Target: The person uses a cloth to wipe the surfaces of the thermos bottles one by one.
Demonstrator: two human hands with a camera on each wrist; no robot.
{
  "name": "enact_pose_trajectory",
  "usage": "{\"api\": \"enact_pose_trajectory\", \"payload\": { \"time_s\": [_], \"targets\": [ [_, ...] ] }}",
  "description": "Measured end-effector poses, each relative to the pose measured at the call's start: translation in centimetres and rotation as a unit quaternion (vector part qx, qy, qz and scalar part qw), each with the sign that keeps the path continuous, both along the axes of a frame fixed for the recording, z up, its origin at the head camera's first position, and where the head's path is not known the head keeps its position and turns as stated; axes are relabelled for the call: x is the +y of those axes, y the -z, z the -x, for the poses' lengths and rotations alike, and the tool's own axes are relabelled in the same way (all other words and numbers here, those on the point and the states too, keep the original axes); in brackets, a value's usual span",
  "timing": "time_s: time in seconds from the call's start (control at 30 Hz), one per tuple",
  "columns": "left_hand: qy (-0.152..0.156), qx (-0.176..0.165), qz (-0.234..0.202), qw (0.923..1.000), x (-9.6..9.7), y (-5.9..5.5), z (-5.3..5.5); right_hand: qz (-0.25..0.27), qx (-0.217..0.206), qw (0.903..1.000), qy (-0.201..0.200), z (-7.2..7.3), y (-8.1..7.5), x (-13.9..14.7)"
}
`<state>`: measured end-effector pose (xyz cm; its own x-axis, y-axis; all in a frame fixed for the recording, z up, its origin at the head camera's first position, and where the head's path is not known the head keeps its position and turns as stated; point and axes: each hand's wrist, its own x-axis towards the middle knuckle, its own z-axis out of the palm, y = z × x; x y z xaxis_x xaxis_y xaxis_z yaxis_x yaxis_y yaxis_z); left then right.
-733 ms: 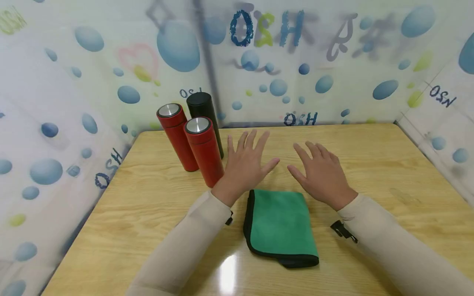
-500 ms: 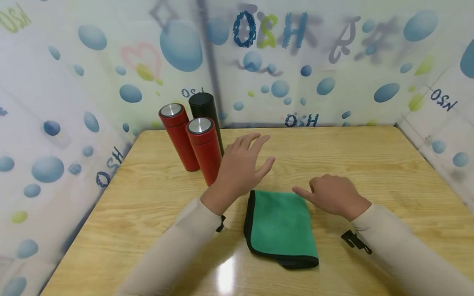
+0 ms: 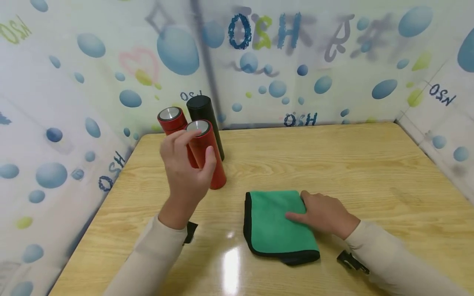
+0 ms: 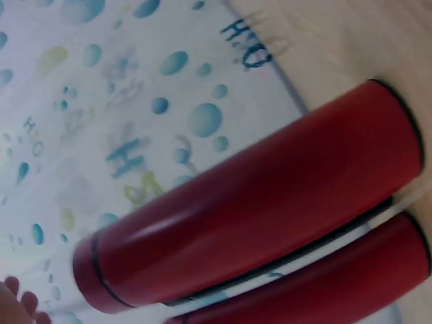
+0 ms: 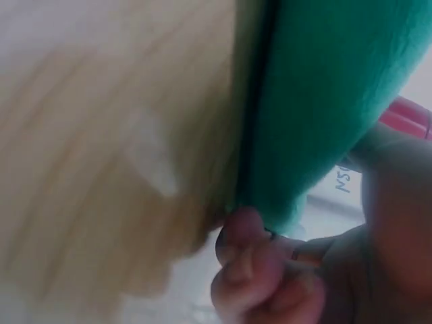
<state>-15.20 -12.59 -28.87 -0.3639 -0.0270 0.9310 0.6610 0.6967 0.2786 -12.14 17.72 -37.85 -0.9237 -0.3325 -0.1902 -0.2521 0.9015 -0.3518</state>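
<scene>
In the head view my left hand (image 3: pixel 187 174) is raised in front of the nearer red vacuum flask (image 3: pixel 218 176), thumb and fingers spread apart by its steel-topped lid. The left wrist view has its fingertips (image 4: pixel 27 304) beyond the lid end of a red flask (image 4: pixel 250 202), with a gap between. A folded green cloth (image 3: pixel 275 234) with black edging lies on the table. My right hand (image 3: pixel 327 213) holds its right edge, thumb on top. Seen from the right wrist, curled fingers (image 5: pixel 250 270) meet the edge of the green cloth (image 5: pixel 331 81).
A second red flask (image 3: pixel 172 123) and a taller-looking black flask (image 3: pixel 201 106) stand upright just behind the nearer one. The wooden table (image 3: pixel 314 156) runs back to a wall sheet (image 3: pixel 237 74) printed with blue dots, which also borders both sides.
My left hand has moved left from above the table's middle to the red flasks. The right hand has come down onto the cloth's right edge and taken hold of it.
</scene>
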Motion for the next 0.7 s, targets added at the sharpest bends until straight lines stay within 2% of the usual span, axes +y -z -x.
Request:
{"api": "enact_pose_trajectory", "payload": {
  "time_s": [0.1,0.2,0.33,0.43,0.5,0.6,0.7],
  "targets": [
    [-0.017,-0.048,-0.021,0.9985,-0.7,0.8,1.0,0.024,-0.017,0.9995,-0.007,0.5,0.6,-0.1],
    [-0.016,-0.105,-0.033,0.9938,-1.1,1.5,1.9,0.073,-0.034,0.9965,-0.02,0.6,0.7,0.0],
    [-0.008,-0.165,-0.05,0.9851,-1.2,2.0,2.8,0.171,-0.069,0.982,-0.04,0.5,0.4,0.1],
    [0.007,-0.194,-0.068,0.9787,-1.2,2.3,3.4,0.251,-0.102,0.9619,-0.033,0.3,0.1,0.2],
    [0.023,-0.213,-0.085,0.9731,-1.2,2.4,3.7,0.306,-0.126,0.9435,-0.009,0.3,-0.1,0.2],
    [0.044,-0.256,-0.116,0.9585,-1.2,2.5,4.3,0.374,-0.159,0.9136,0.024,0.3,-0.4,0.2],
    [0.051,-0.296,-0.137,0.9439,-1.4,2.8,5.0,0.41,-0.165,0.8957,0.049,0.4,-0.7,0.0]
  ]
}}
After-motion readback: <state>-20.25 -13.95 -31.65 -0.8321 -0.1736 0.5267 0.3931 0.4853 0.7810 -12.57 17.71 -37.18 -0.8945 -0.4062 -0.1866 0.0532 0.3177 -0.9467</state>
